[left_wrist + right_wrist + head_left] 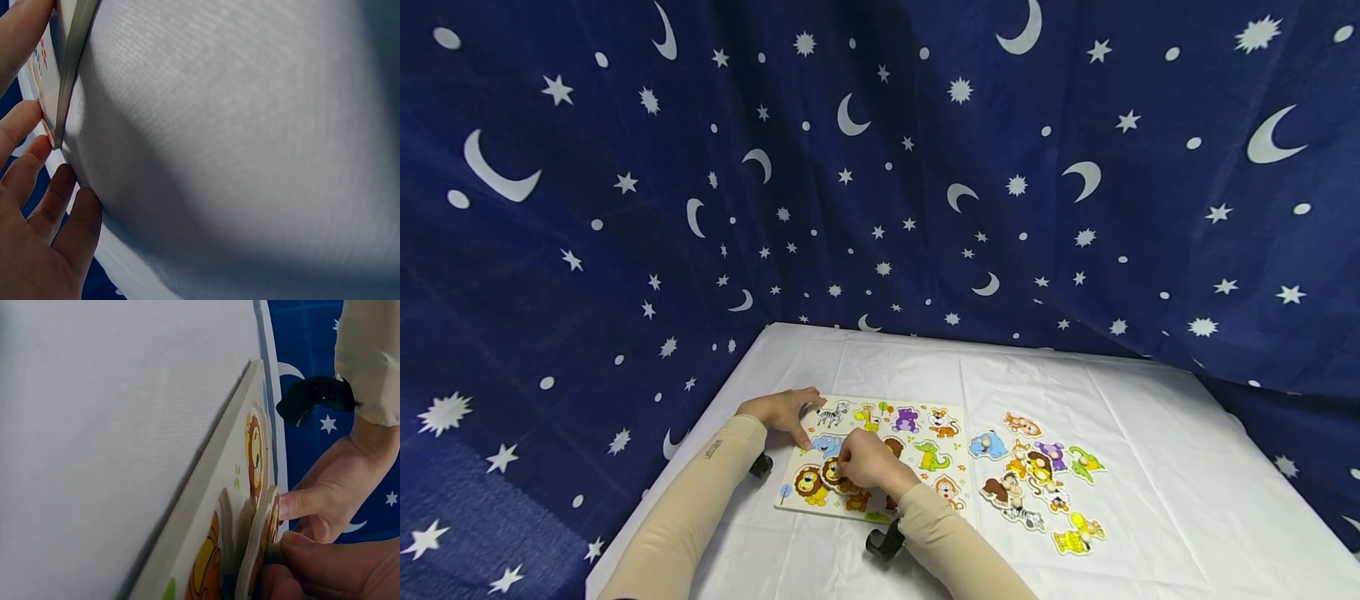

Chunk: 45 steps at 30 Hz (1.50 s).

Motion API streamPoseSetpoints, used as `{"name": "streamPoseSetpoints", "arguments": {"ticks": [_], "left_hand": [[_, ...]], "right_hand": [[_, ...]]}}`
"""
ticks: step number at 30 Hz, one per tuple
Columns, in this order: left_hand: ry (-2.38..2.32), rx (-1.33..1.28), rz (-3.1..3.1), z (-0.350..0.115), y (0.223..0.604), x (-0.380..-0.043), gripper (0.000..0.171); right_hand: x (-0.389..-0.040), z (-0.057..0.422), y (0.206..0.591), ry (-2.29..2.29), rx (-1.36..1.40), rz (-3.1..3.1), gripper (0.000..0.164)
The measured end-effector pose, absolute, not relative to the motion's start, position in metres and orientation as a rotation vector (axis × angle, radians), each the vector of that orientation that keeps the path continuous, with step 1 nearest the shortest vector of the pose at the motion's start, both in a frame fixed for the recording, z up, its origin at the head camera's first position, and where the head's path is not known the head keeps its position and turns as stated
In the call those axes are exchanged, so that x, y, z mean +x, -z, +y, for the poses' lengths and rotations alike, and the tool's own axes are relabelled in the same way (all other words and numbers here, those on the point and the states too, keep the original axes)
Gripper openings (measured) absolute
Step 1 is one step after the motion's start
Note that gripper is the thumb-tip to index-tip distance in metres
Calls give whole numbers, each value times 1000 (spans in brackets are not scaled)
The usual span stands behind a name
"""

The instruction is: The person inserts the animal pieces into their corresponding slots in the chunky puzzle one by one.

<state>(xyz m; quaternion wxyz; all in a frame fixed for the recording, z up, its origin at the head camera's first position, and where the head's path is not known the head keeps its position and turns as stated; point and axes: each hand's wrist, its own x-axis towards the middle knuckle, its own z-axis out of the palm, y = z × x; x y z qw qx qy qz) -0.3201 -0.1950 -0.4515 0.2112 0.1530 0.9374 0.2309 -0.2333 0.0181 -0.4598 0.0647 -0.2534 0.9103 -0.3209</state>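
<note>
- One puzzle board (959, 460) lies flat at the lower middle of my head view, on the white cloth (1150, 467).
- Two hands are at work on it. The right hand (868, 460) grasps one lion piece (831, 473) — thumb and fingertips pinched together on its back, as I see in the right wrist view.
- That piece stands tilted over the board's lower left part; whether its lower edge touches the board I cannot tell.
- The left hand (782, 410) is spread, thumb well apart from the fingers, its tips against the board near the upper left corner.
- One printed lion (810, 486) shows just left of the held piece; four animals line the board's top row, and the hands cover some below.
- Right of the board I count at least nine loose pieces — several overlap, so I can't be exact. Clear to me are one blue elephant piece (988, 445), one purple hippo piece (1054, 456), one green crocodile piece (1085, 463), one zebra piece (1028, 520) and one giraffe piece (1075, 537).
- One blue curtain pattern of moons and stars fills the upper frame.
</note>
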Motion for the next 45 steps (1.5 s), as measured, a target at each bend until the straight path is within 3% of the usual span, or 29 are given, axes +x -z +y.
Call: {"name": "streamPoseSetpoints", "arguments": {"ticks": [45], "left_hand": [[-618, 451, 2624, -194, 454, -319, 91]], "right_hand": [[-227, -10, 465, 1004, -830, 2669, 24]]}}
